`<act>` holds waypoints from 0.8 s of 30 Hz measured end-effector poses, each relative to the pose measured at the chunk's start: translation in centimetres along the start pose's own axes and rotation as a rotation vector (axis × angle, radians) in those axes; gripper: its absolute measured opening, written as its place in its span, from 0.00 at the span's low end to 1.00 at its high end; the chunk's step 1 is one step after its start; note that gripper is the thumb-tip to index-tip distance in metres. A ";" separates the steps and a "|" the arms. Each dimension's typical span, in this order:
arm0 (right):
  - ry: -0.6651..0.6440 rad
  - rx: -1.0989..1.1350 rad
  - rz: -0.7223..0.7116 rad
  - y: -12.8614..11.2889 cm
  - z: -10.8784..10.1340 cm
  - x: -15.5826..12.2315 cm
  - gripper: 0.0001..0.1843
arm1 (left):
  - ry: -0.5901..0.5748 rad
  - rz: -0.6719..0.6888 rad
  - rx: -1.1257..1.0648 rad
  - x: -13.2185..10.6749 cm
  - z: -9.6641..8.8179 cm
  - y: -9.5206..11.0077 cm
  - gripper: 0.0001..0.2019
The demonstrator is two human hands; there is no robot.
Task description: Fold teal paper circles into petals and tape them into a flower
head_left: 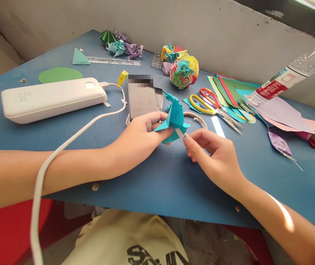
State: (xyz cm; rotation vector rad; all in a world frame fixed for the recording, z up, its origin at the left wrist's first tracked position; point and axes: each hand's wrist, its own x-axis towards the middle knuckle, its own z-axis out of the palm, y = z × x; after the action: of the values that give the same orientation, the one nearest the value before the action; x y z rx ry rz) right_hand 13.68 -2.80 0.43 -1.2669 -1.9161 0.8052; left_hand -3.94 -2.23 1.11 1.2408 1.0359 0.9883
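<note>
My left hand (146, 134) is closed on a turquoise folded paper piece (175, 117), with curled bits at its top and flared points below. A short white strip (179, 133) lies against the lower right of the paper. Thumb and fingertips of my right hand (211, 151) are pinched together at the outer end of this strip. Just behind the hands lies a roll of tape (198, 118), partly hidden. To its right are open scissors (215, 106) with yellow and red handles.
A white power bank (55, 99) stands at left; its cable (82, 127) crosses over my left forearm. A phone (142, 97) lies behind my left hand. Further back are a curled-paper ball (185, 71) and a clear ruler (114, 60). Coloured sheets (281, 112) and a tilted bottle (284, 79) are at right.
</note>
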 end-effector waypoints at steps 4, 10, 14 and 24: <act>0.047 -0.039 -0.043 -0.1 0.4 -0.2 0.07 | -0.066 -0.016 -0.002 0.2 0.0 0.1 0.09; 0.059 -0.017 -0.054 0.0 0.2 -0.2 0.06 | -0.109 -0.053 0.073 0.3 -0.1 -0.3 0.10; 0.071 0.002 -0.039 -0.2 0.3 -0.2 0.06 | -0.093 -0.005 0.162 0.1 -0.2 -0.7 0.09; 0.010 0.212 0.132 -0.8 -0.4 -0.3 0.08 | -0.080 0.047 0.208 0.4 -0.4 -0.7 0.06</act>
State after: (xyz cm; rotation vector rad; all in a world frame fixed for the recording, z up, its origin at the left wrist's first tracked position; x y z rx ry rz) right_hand 13.63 -3.29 1.25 -1.2725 -1.7020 1.0384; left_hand -4.17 -1.82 0.35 1.4693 1.0712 0.8762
